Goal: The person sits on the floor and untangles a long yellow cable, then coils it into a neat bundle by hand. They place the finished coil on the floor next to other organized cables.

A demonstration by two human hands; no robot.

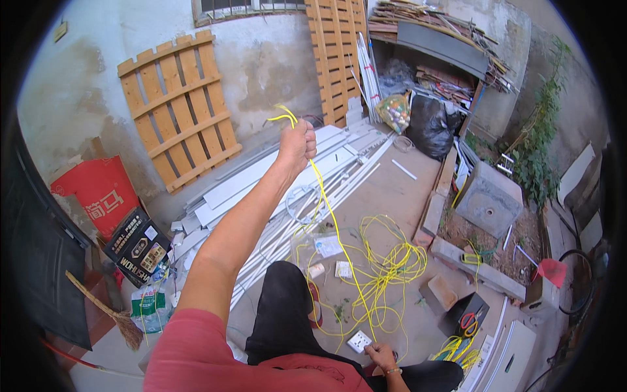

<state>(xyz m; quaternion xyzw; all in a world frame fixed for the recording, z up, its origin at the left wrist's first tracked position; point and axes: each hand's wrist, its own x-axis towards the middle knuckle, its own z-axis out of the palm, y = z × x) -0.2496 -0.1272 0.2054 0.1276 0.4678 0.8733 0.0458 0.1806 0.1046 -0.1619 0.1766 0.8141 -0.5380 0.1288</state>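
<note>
My left hand (298,143) is raised at arm's length, its fist closed around yellow electrical wire (338,230). Two loose wire ends stick out above the fist. From there the wire runs down in a nearly straight line to my right hand (382,356), low by my knees, whose curled fingers pinch it. A white wall socket plate (359,341) lies right beside those fingertips; whether they touch it is unclear. On the concrete ground, loose loops of yellow wire (392,264) are spread in a tangle. Another white electrical fitting (344,269) lies near a clear plastic bag (327,245).
White panels and trunking (274,191) cover the ground ahead. At right, orange-handled scissors (469,323) rest at a black box (458,311), near bricks (439,292) and a concrete block (490,201). A straw broom (110,313) and printed carton (139,247) are at left.
</note>
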